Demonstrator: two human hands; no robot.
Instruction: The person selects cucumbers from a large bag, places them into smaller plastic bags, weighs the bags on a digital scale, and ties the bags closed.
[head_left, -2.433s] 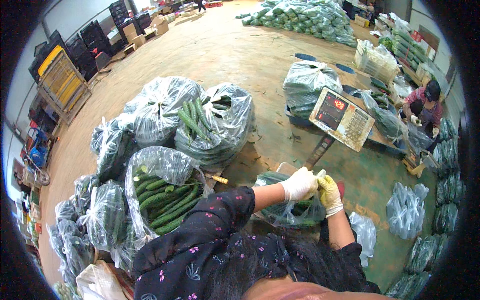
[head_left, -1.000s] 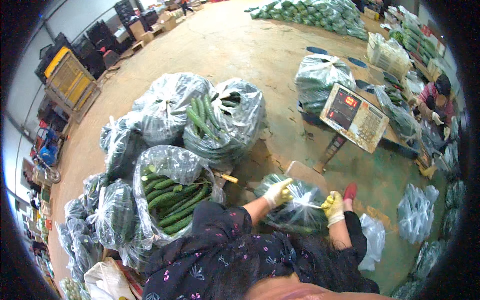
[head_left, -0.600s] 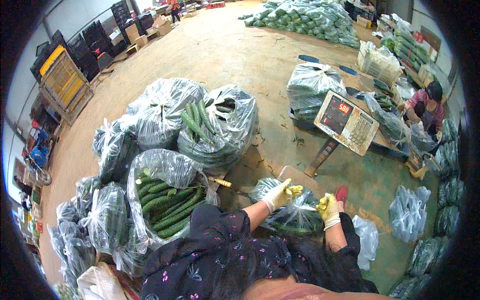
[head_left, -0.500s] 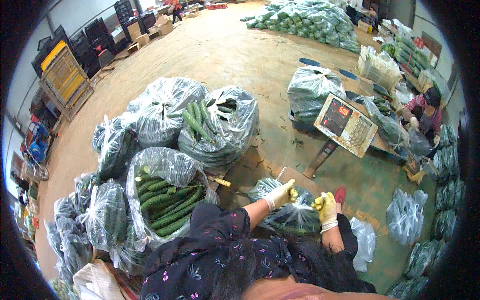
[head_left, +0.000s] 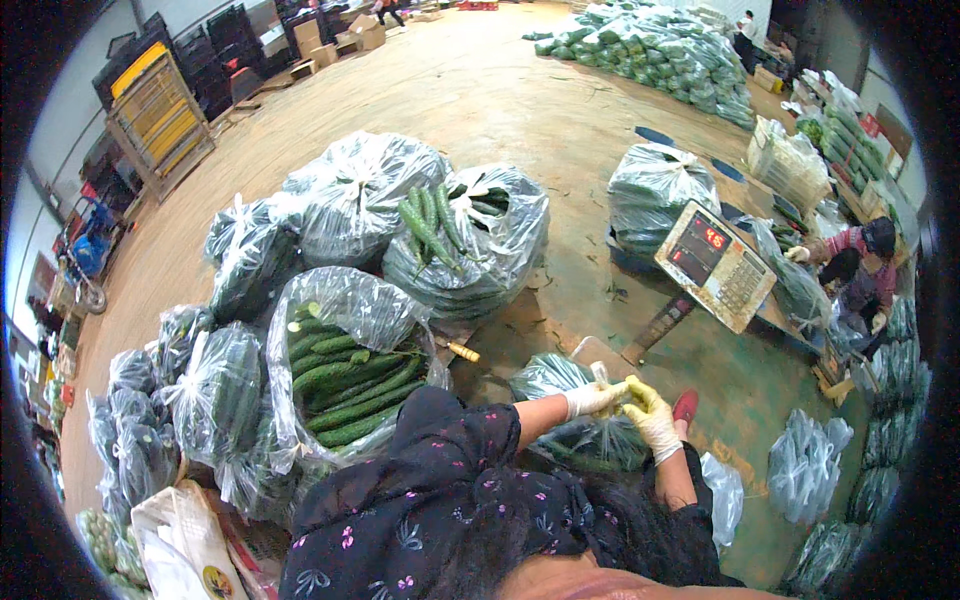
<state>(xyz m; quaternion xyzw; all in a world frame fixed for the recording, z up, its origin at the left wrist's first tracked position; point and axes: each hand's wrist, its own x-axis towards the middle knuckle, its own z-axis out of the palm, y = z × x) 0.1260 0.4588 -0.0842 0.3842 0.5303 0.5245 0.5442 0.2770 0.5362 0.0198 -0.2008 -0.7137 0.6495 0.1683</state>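
Observation:
A clear plastic bag of dark green cucumbers [head_left: 590, 446] stands just in front of me, against the platform of a weighing scale [head_left: 603, 356]. Over its gathered top my two gloved hands meet, fingers bent and closed. My left hand [head_left: 597, 399], in a white and yellowish glove, pinches the bag's plastic. Beside it my right hand [head_left: 652, 416] also grips at the bag's neck, its thumb and fingertips touching the left hand. Their fingers partly hide the gathered plastic. Beyond the hands, the scale's tilted display [head_left: 716, 266] shows lit red digits.
To the left, an open bag of cucumbers [head_left: 350, 375] stands among several full bags; loose cucumbers [head_left: 430, 222] lie on one. A yellow-handled tool [head_left: 463, 351] is near. A co-worker [head_left: 866, 265] sits at right near flat plastic bags [head_left: 808, 465]. A large bag pile [head_left: 650, 60] is far back.
My hands have come together above the bag; before, they were apart on either side of its top. The scale's red digits have changed, and the whole view has shifted slightly.

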